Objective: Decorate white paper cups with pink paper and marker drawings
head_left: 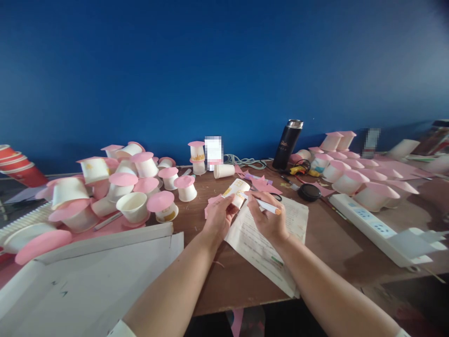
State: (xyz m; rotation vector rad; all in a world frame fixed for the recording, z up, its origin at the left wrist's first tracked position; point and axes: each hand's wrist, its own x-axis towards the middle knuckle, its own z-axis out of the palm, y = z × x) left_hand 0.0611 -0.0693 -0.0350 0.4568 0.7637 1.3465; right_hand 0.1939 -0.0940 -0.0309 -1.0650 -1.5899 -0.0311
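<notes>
My left hand (221, 214) is closed around the lower part of a white paper cup (239, 188) tilted on its side, with orange-yellow drawing on its wall. In my right hand (268, 217) is a white marker (265, 205) with an orange end, held like a pen with its tip end at the cup; the fingers partly hide the tip. A pink paper piece (211, 206) lies beside my left hand. Beneath both hands rests a printed paper sheet (277, 257). Another plain paper cup (224, 171) lies on its side just beyond.
Many paper cups with pink tops (121, 185) crowd the left, behind a white box lid (105, 281). More pink-topped cups (351, 180) stand right, near a power strip (372, 224). A black thermos (287, 145) stands by the blue wall, its black cap (309, 192) nearby.
</notes>
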